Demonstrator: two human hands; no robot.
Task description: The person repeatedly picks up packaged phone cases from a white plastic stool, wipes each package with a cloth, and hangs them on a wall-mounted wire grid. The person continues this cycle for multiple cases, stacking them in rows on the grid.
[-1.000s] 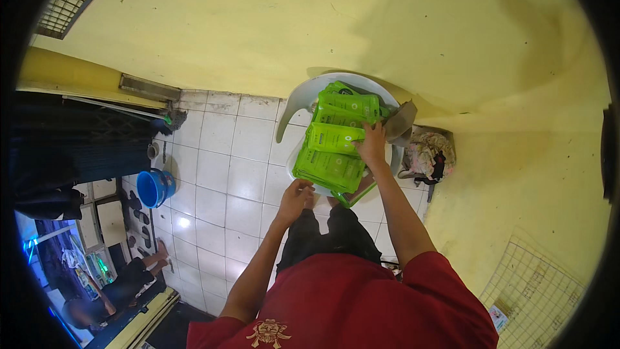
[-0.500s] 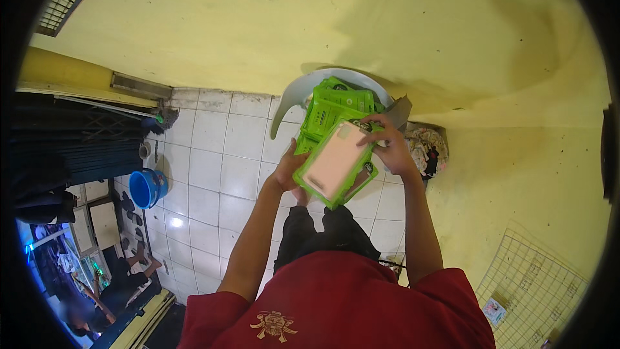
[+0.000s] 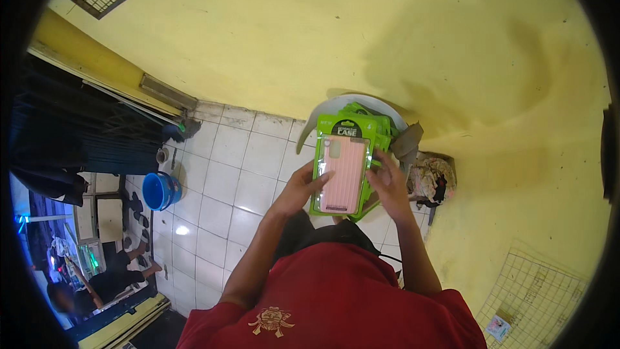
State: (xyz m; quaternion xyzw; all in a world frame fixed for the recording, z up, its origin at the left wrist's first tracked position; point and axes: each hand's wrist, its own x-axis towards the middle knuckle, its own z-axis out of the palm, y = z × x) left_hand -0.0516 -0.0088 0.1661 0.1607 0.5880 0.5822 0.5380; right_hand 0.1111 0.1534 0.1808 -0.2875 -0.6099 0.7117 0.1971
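In front of my chest, a pink ribbed phone case in a green package (image 3: 337, 171) is held upright between my hands. My left hand (image 3: 300, 187) grips its left edge, thumb over the clear front. At the right edge my right hand (image 3: 389, 184) has its thumb on the package and its fingers bent behind the edge. More green packages (image 3: 381, 123) lie behind it on a pale, curved plastic chair (image 3: 314, 116). The held package hides most of that pile.
A blue bucket (image 3: 160, 190) stands on white floor tiles at the left. Beside the chair are a brown cardboard flap (image 3: 407, 142) and a box of patterned cloth (image 3: 429, 178). A wire grid (image 3: 533, 291) leans at the right. Another person (image 3: 116, 281) sits far left.
The phone case package has turned from tilted to upright and now faces me squarely. My right hand has moved from its top down to its right side. The view has shifted slightly.
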